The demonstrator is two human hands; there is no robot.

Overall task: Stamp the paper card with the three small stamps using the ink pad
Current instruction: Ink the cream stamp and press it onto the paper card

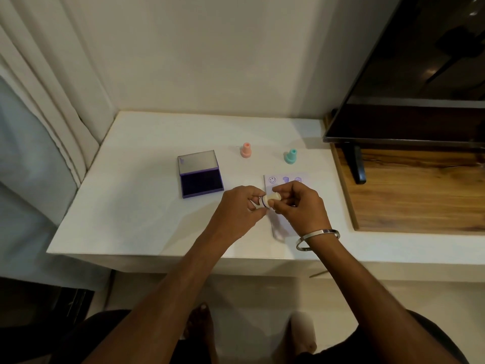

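Note:
A cream stamp lies sideways between both hands above the white table. My right hand pinches its handle; my left hand pinches its inked base end. Under the hands lies the paper card, which bears three purple prints along its far edge. The open ink pad, purple with a silver lid, sits to the left. A pink stamp and a teal stamp stand upright behind the card.
A dark television on a stand rises at the right over a wooden surface. A curtain hangs at the left. A wall closes the back of the table. A metal bangle circles my right wrist.

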